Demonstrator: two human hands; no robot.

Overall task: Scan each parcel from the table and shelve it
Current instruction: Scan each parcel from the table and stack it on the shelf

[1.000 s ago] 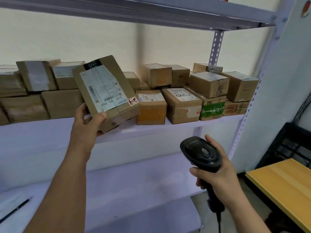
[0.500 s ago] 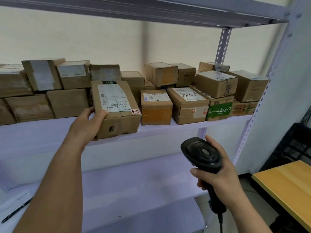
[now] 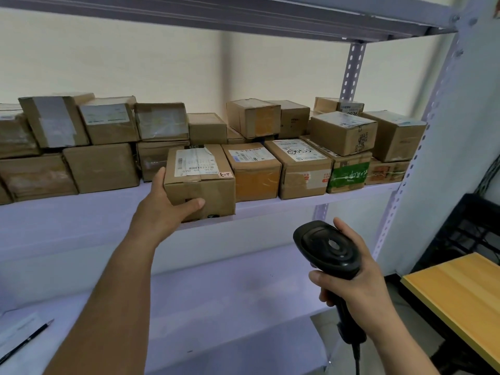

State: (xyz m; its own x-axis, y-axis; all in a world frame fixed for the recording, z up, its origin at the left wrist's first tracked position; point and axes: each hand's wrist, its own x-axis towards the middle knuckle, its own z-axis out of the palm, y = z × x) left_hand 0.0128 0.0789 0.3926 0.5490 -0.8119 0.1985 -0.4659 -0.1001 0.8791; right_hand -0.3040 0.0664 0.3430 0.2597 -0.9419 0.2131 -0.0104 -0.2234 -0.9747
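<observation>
A brown cardboard parcel (image 3: pixel 201 180) with a white label on top sits flat on the white shelf (image 3: pixel 81 217), pushed in beside an orange-fronted box (image 3: pixel 254 170). My left hand (image 3: pixel 165 207) grips its left front corner, thumb across the front face and fingers along the left side. My right hand (image 3: pixel 351 280) holds a black barcode scanner (image 3: pixel 328 247) by the handle, below and to the right of the shelf edge, its head tilted up toward me.
Several taped cardboard boxes (image 3: pixel 342 131) fill the shelf in two layers behind and beside the parcel. A lower white shelf (image 3: pixel 216 293) carries a pen (image 3: pixel 25 342) and paper at left. A yellow wooden table (image 3: pixel 460 290) and a black crate (image 3: pixel 470 228) stand at right.
The parcel was held tilted in the air in front of the shelf; it came down flat onto the shelf and slid right and back next to the orange-fronted box. The scanner hand stayed put.
</observation>
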